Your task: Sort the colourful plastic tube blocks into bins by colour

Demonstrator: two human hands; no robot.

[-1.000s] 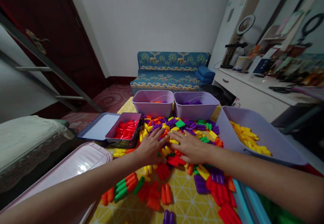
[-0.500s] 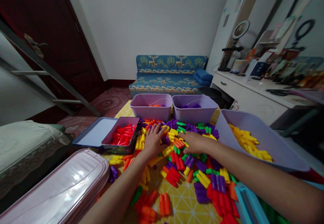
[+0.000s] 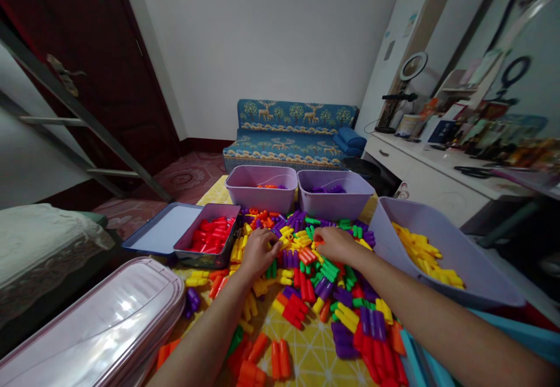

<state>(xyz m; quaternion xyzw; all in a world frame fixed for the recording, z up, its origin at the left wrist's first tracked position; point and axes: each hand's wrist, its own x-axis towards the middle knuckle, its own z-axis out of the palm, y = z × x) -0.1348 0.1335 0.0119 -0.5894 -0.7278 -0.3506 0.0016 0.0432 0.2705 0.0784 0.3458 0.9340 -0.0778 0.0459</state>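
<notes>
Loose plastic bullet-shaped building blocks (image 3: 301,282) in red, yellow, orange, purple and green lie heaped in front of me. My left hand (image 3: 259,253) rests at the left of the heap, fingers bent and thumb apart, beside yellow blocks (image 3: 238,250); no block shows in its grasp. Over at the right, my right hand (image 3: 336,245) reaches into the pile with its fingers curled inward near a red-and-orange block group (image 3: 307,255). Its fingertips are partly hidden, and what they hold I cannot make out. Several blocks are joined side by side.
Two lilac bins (image 3: 261,191) stand behind the heap, the right one (image 3: 335,203) holding purple blocks. A tin (image 3: 227,255) of red blocks is at left, near a pink lid (image 3: 100,323). Yellow blocks fill part of a right bin (image 3: 476,270). A blue container (image 3: 415,355) sits at lower right.
My left hand has drawn its spread fingers in and moved slightly down. My right hand's fingers have curled more. Purple blocks now show between the hands. The view has tilted slightly.
</notes>
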